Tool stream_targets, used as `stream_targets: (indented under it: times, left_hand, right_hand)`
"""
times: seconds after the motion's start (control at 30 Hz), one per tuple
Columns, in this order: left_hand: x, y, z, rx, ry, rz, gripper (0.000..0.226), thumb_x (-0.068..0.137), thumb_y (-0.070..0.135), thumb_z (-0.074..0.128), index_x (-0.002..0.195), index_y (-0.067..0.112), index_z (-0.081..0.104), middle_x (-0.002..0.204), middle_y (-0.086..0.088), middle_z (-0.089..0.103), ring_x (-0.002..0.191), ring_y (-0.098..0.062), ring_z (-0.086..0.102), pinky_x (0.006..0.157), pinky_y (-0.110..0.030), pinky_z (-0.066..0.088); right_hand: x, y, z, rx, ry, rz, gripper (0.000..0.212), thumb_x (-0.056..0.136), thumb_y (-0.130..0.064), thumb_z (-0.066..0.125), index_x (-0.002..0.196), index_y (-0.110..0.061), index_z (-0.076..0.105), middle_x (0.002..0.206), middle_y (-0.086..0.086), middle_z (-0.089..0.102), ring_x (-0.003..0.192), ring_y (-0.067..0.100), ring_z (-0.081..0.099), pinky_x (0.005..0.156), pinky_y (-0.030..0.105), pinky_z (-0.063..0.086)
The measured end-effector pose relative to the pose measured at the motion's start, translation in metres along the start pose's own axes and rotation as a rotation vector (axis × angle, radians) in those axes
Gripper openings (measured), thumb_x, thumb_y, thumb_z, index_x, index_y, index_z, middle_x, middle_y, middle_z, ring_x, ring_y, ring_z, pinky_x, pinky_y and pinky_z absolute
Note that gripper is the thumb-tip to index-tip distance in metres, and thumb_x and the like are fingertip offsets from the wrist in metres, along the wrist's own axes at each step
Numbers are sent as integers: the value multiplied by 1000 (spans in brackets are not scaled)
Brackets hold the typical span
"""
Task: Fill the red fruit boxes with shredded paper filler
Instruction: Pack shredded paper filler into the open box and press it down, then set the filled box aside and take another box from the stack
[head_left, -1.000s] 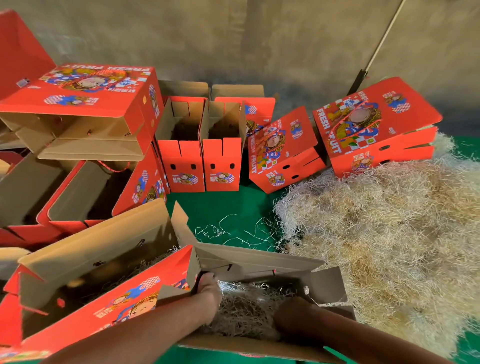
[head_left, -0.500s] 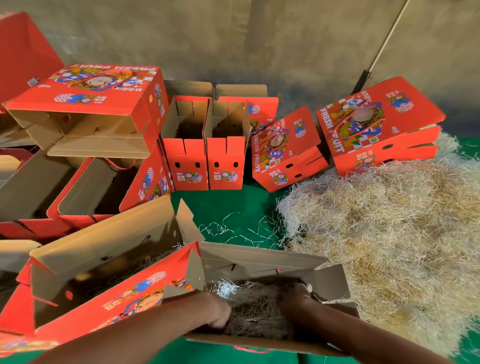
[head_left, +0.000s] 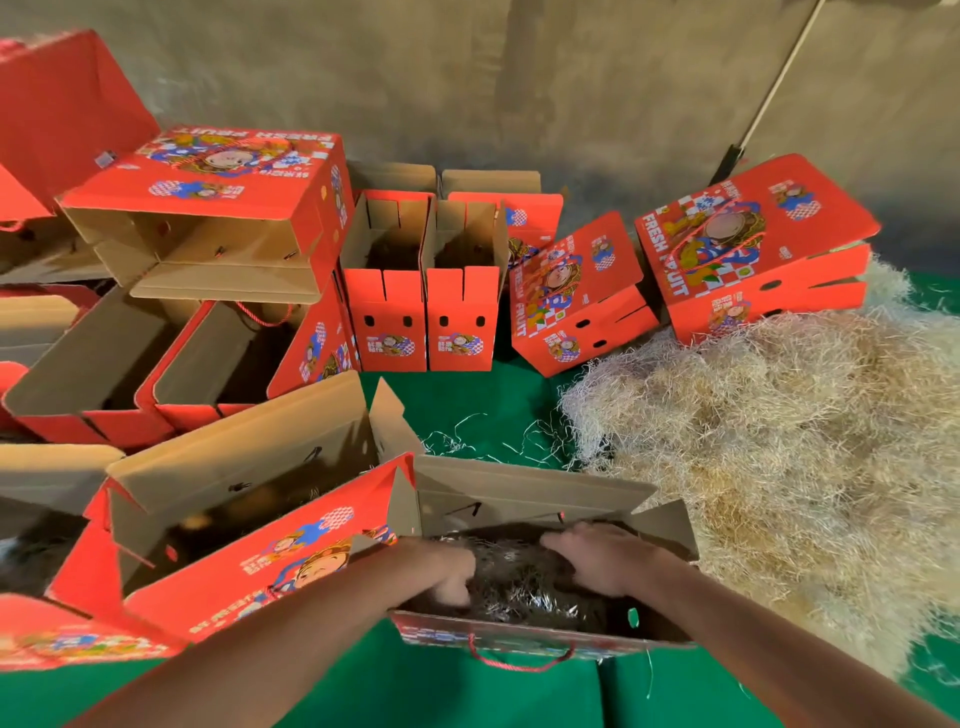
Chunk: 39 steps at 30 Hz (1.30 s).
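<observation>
While both hands, left (head_left: 451, 570) and right (head_left: 597, 564), press flat-fingered on filler (head_left: 524, 577) inside the open box (head_left: 530, 493): risk, loose strands spilling over its low front wall.

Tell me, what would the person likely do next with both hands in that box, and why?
Probably press the filler flat. Both the left hand and the right hand already rest on it inside the open box, where it lies bunched.

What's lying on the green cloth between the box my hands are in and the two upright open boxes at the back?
In the head view, only stray shredded paper strands on the green cloth.
</observation>
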<state>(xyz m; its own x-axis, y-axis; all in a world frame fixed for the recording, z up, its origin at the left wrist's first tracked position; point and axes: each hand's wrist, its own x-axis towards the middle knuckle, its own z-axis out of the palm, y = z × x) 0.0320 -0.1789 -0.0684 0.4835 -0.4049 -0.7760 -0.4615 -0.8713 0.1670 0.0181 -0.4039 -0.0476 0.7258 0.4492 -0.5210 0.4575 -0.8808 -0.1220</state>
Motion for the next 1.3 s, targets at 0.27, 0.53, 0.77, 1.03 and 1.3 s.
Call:
stream_targets:
  times: [0.27,0.53,0.77,1.03,1.3]
  left_hand:
    - [-71,-13,-45,-25,526,249,22,102,35,50,115,26,65,112,7,67,96,-11,62,86,-36,53]
    - [-145,-52,-20,-38,1060,123,49,84,11,56,129,29,48,137,13,44,128,-12,41,108,-35,36]
    - [-176,-102,31,-35,695,-431,71,92,38,60,150,33,20,143,1,52,125,-24,57,99,-40,50]
    - [-165,-117,33,-76,875,-276,34,96,22,53,128,35,54,110,0,68,103,-27,63,84,-37,51]
    - [-179,-135,29,25,891,-334,35,99,29,54,132,40,58,113,3,70,107,-23,65,87,-36,48]
  right_hand:
    - [-46,22,-22,246,541,-23,31,101,-38,48,132,-39,51,99,-21,62,61,-2,65,48,14,52]
    - [-44,-3,-33,-105,917,20,49,96,-35,62,140,-20,46,129,-2,50,92,9,61,61,26,59]
    - [-21,-2,-53,-184,1008,-80,57,81,-33,82,132,-20,62,113,0,69,95,19,65,76,40,58]
    - [-23,-7,-68,-32,468,-16,30,105,-47,39,131,-40,51,69,-15,55,57,-3,56,52,14,46]
    - [-24,-54,-72,-128,374,-40,29,104,-49,32,128,-40,46,92,-11,65,67,4,62,60,20,55]
